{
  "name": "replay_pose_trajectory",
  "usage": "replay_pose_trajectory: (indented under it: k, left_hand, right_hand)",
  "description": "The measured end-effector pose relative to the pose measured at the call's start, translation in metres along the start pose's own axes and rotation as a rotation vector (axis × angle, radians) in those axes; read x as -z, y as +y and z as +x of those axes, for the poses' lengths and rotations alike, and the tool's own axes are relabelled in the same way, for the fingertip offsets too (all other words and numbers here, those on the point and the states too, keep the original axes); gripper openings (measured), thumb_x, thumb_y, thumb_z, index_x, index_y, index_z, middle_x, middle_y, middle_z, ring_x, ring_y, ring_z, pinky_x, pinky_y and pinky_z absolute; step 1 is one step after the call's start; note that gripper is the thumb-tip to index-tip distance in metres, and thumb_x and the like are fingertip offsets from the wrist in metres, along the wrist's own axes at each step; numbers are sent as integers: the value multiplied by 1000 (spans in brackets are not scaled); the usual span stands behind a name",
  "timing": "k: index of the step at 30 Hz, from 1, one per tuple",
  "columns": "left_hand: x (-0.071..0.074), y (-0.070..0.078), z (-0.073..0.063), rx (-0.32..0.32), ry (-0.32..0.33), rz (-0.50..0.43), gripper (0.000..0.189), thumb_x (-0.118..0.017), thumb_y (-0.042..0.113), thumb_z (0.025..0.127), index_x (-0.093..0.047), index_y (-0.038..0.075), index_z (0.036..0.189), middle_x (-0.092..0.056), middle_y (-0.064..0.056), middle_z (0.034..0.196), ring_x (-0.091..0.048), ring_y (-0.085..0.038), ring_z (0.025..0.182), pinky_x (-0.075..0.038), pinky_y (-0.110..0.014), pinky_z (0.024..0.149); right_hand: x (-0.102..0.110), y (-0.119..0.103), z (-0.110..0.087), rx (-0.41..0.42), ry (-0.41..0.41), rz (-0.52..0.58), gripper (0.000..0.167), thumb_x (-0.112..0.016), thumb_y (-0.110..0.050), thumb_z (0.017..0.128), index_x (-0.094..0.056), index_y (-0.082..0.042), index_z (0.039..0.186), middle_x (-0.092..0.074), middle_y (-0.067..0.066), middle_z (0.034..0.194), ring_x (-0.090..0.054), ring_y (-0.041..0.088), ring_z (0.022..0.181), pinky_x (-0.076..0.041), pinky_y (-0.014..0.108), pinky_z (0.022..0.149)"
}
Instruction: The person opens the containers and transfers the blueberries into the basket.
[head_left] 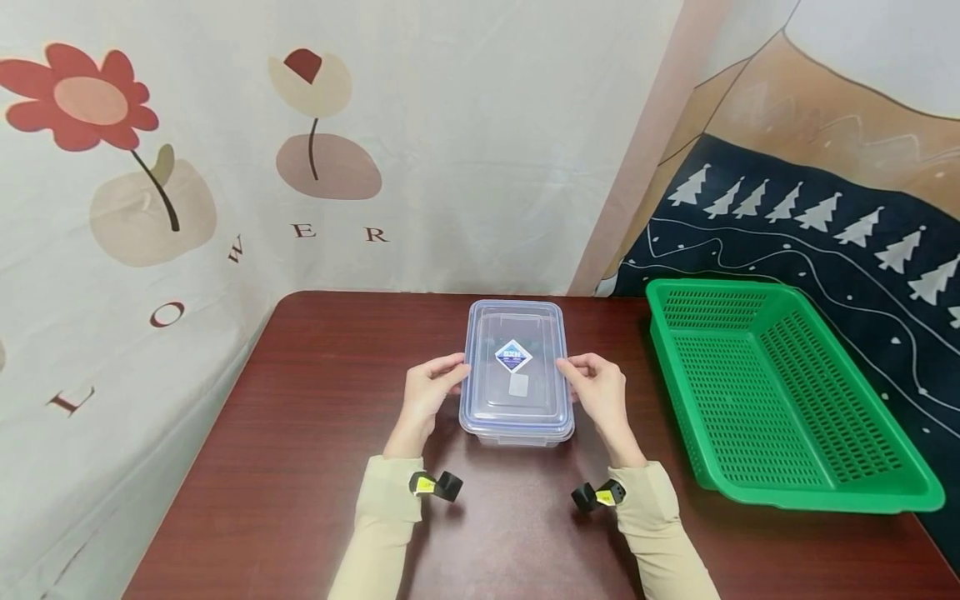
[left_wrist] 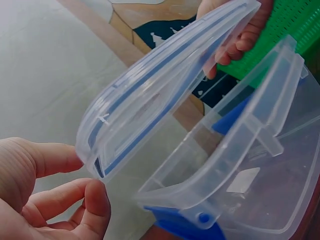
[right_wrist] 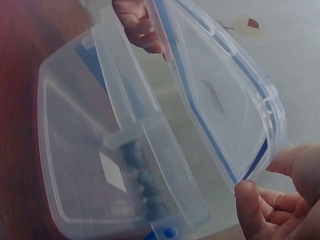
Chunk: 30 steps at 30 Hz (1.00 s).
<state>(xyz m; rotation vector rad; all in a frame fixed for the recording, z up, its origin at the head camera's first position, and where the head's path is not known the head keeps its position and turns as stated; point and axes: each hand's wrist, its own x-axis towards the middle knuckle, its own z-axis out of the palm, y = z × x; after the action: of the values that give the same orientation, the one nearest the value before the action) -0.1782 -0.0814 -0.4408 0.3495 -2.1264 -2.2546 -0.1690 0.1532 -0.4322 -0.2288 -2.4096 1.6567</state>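
Note:
A clear plastic lid (head_left: 517,333) with a blue seal and a diamond label is raised above a clear plastic box (left_wrist: 300,150), with a gap between them. My left hand (head_left: 435,392) pinches the lid's left edge between thumb and fingers. On the opposite edge, my right hand (head_left: 600,396) pinches it the same way. In the left wrist view, a blue latch (left_wrist: 187,222) hangs off the box's side. Several dark, round things (right_wrist: 145,187) show through the box wall in the right wrist view; their kind is unclear.
A green perforated basket (head_left: 772,492) stands on the right of the dark red-brown table (head_left: 315,467). Behind are a pale flower-print cloth (head_left: 480,167) and a dark cloth with white trees (head_left: 825,242).

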Motion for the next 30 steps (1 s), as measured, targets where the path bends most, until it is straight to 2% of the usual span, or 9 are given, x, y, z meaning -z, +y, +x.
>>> replay_pose_trajectory:
  k: [4,7,12,16,19,23,26,30]
  left_hand:
    - [11,4,-2,4,6,-43,30,-70,-1,80,-65,-9,108,-71,-7,86,-59,-6,62,-53,-31,64]
    - [20,7,-4,7,14,-62,31,-71,0,80,-65,-9,109,-70,-4,83,-58,-7,60,-53,-28,63]
    - [39,11,-6,7,23,-76,35,-70,0,81,-62,-11,112,-69,0,78,-57,-7,58,-52,-26,61]
    - [56,15,-9,20,26,-93,37,-69,-1,82,-59,-13,116,-69,5,77,-57,-7,58,-51,-25,62]
    - [70,17,-11,31,29,-106,39,-67,-1,83,-57,-13,118,-69,7,77,-57,-7,59,-50,-23,62]
    - [92,18,-12,33,40,-113,38,-67,-2,83,-58,-13,118,-69,8,75,-58,-7,59,-49,-20,61]
    - [108,19,-15,29,48,-124,29,-68,-1,82,-64,-7,111,-69,7,74,-58,-8,58,-49,-20,60]
    - [131,20,-19,32,54,-131,15,-69,1,82,-74,11,92,-70,6,75,-60,-8,60,-50,-20,62]
  right_hand:
    - [-7,-4,-1,-2,-16,55,20,-74,-17,81,-69,1,87,-62,8,65,-54,18,47,-49,23,47]
    - [-14,-7,-1,19,-33,73,20,-74,-17,81,-69,1,86,-62,7,63,-52,10,44,-48,20,45]
    - [-27,-13,-4,61,-67,52,19,-74,-19,81,-70,0,86,-64,7,64,-56,13,45,-50,22,46]
    - [-40,-21,-7,97,-98,90,17,-74,-15,81,-70,1,85,-64,8,63,-59,21,46,-53,29,47]
    - [-51,-26,-10,126,-129,120,16,-73,-12,81,-68,3,85,-64,10,62,-58,18,44,-52,30,46]
    - [-69,-33,-15,128,-182,162,19,-72,-11,82,-67,6,86,-65,16,66,-54,7,42,-52,28,45]
    - [-83,-38,-20,116,-208,180,19,-72,-11,82,-66,7,86,-66,16,66,-54,5,42,-52,28,44]
    - [-101,-45,-28,105,-252,184,18,-71,-9,81,-65,7,86,-66,15,67,-56,8,43,-52,28,45]
